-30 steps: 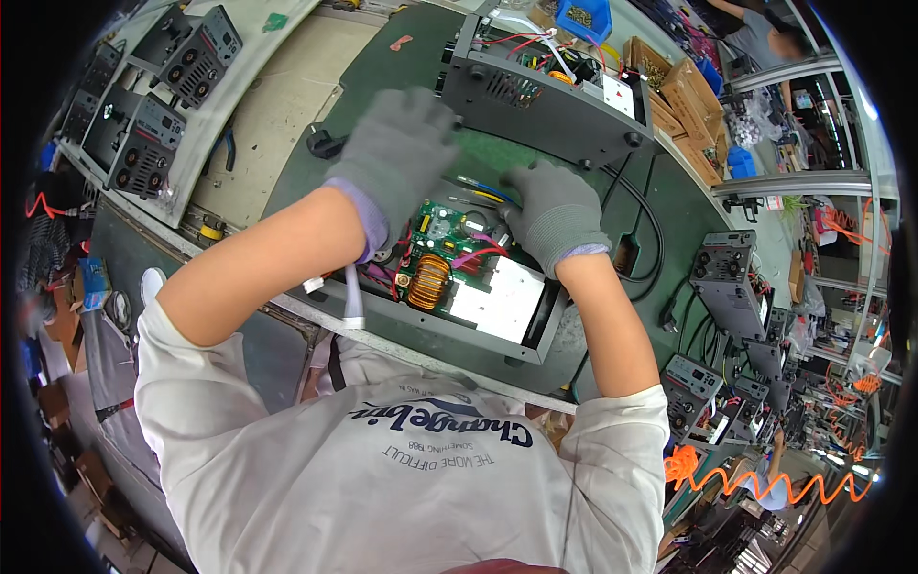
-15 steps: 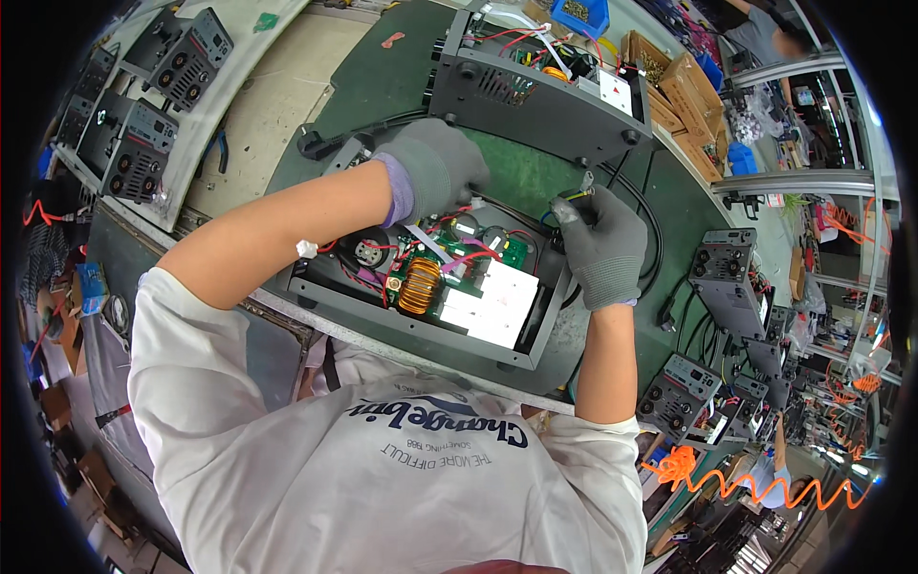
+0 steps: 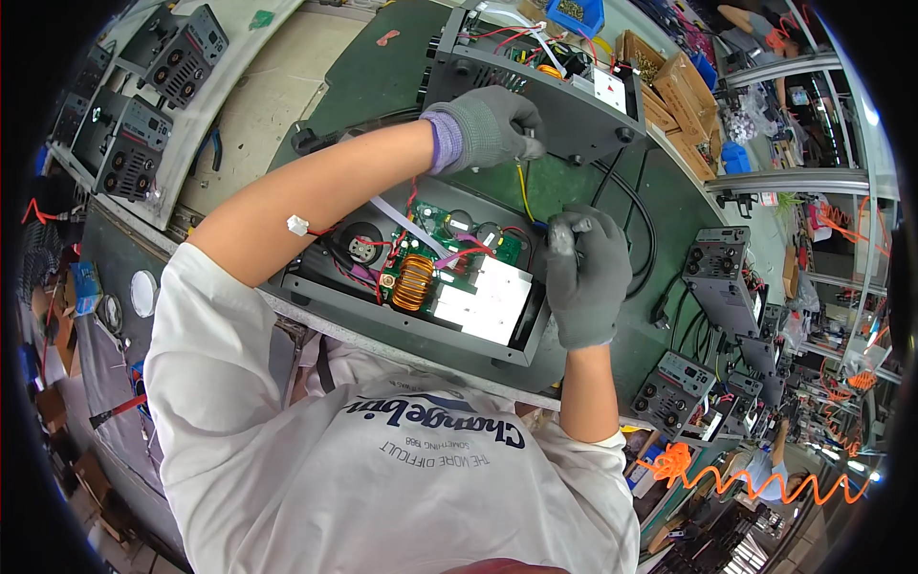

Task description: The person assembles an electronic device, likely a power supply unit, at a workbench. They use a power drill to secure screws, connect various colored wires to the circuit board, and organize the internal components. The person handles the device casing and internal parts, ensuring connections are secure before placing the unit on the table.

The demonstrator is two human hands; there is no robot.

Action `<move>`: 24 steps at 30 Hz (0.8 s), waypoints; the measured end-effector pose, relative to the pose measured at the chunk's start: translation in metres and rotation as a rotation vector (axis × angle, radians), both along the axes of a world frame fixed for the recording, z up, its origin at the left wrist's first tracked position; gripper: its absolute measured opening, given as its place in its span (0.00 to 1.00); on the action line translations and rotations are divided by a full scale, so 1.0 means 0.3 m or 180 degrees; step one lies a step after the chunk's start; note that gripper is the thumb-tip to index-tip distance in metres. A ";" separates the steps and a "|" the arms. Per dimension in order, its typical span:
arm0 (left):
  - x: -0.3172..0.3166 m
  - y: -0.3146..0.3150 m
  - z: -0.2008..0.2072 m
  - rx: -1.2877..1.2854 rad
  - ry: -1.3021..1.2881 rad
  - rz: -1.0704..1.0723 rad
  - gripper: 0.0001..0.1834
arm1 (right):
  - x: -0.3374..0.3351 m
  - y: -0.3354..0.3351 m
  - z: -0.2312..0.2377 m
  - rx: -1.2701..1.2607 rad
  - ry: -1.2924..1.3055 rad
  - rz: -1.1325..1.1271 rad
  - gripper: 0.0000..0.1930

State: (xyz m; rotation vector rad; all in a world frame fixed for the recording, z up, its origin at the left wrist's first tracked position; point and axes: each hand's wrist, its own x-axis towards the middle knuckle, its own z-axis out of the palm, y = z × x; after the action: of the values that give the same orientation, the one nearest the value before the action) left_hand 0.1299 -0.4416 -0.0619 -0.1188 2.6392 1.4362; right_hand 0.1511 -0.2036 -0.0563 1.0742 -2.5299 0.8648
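Observation:
My left hand (image 3: pixel 490 126), in a grey glove with a purple cuff, pinches the upper end of a thin yellow wire (image 3: pixel 524 187). From there the wire runs down to my right hand (image 3: pixel 593 277), also grey-gloved, whose curled fingers grip its lower part. Below my hands lies an open metal chassis (image 3: pixel 411 325) holding a green circuit board (image 3: pixel 435 222), a copper coil (image 3: pixel 414 281) and a pale metal plate (image 3: pixel 492 299). A ribbon cable (image 3: pixel 406 222) and red wires cross the board. My fingers hide the wire's tip.
A second open grey chassis (image 3: pixel 535 110) stands just beyond my left hand. Black cable (image 3: pixel 653 239) loops to the right. Finished-looking units (image 3: pixel 677 392) stand right, others (image 3: pixel 134 148) left. Cardboard boxes (image 3: pixel 684 91) and a blue parts bin (image 3: pixel 579 14) are at the back.
My left hand has moved right and away from me, from above the chassis to the wire's end. My right hand has come slightly lower and nearer; the yellow wire now stretches between both hands.

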 end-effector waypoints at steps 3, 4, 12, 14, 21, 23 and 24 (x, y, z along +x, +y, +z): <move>0.017 -0.006 0.001 -0.1041 -0.0165 -0.0542 0.15 | 0.015 0.010 -0.005 -0.0094 0.0132 -0.0230 0.06; 0.023 -0.014 0.004 -0.1641 -0.0247 -0.0869 0.15 | 0.021 0.011 -0.004 -0.0090 0.0136 -0.0249 0.06; 0.080 -0.058 0.103 0.0401 -0.1247 -0.1637 0.17 | 0.041 -0.005 -0.028 -0.0229 -0.0018 -0.0346 0.06; 0.082 -0.044 0.052 0.1047 -0.1035 -0.1570 0.16 | 0.046 -0.002 -0.032 -0.0322 0.0050 -0.0371 0.06; 0.115 0.050 0.009 0.0931 0.0180 -0.1499 0.14 | 0.011 -0.012 -0.007 -0.0607 -0.0266 -0.0513 0.07; 0.116 0.069 -0.055 0.0649 0.1180 -0.1541 0.13 | -0.035 -0.005 -0.018 -0.0675 -0.0840 -0.0582 0.08; 0.115 0.081 -0.049 0.0618 0.0919 -0.1434 0.13 | -0.053 0.001 -0.026 -0.0726 -0.1084 -0.0600 0.09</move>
State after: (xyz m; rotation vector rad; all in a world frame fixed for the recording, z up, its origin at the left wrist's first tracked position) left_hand 0.1643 -0.4173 -0.0767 0.7041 2.4771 1.6203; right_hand 0.1353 -0.2033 -0.0642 0.6519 -2.6550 1.3371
